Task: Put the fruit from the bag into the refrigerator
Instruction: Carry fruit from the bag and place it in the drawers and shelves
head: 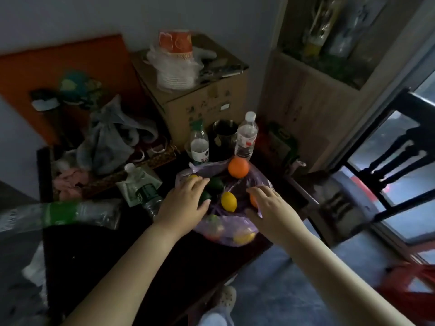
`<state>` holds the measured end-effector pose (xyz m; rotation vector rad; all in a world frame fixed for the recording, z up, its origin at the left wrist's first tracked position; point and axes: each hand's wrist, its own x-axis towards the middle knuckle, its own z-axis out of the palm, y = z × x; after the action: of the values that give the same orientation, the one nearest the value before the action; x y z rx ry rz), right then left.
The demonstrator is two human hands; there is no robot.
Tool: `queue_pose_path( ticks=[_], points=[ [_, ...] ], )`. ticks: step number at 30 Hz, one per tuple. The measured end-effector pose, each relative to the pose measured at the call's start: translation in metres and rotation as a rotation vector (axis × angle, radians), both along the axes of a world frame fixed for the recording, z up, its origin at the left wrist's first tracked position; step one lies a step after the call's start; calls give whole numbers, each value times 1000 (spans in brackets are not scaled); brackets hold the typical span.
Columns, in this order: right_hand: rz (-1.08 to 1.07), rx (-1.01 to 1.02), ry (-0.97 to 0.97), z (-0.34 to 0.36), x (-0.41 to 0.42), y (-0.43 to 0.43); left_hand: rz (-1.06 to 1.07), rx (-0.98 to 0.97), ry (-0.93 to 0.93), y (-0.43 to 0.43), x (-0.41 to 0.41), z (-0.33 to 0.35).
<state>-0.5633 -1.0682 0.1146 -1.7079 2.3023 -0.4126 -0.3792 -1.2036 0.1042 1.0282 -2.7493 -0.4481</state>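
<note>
The bag [231, 223] sat at the surface's [113, 260] near right edge, mouth open. The lemon [229, 201] lay right between both hands, long axis pointing away from the person. The left hand [186, 203] was relaxed, fingers over a green fruit [216, 184]. The right hand [268, 205] was on the bag's rim, and I couldn't tell if it was pinching.

An open purple bag [235, 229] on the dark table holds lemons [229, 201], an orange [238, 167] and green fruit [215, 184].

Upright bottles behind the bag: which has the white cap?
The white-capped bottle stands right of the metal cup, red mark on its label; the green-capped bottle stands left of the cup.
</note>
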Motion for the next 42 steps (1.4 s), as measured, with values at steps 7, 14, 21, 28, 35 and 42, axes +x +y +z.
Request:
queue_pose_path(
  ticks=[7, 14, 21, 28, 35, 42],
  points=[
    [-18, 212, -125, -65, -9, -88, -62, 138, -49, -70, -43, -64],
    [-91, 351, -165, -117, -12, -118, -133, 225, -121, -98, -75, -117],
    [-99, 404, -175, -133, -17, -124, -171, 265, -183, -117, -94, -143],
    [-145, 392, -199, -141, -16, -116, -179, 299, -221, -112, -101, -157],
    [-256, 222, -203, -104, -29, -86, -172, 290, -114, -95, -97, -122],
    [-409, -152, -89, -34, -37, 1, -291, 138, 140, -25, -113, -31]
  ],
)
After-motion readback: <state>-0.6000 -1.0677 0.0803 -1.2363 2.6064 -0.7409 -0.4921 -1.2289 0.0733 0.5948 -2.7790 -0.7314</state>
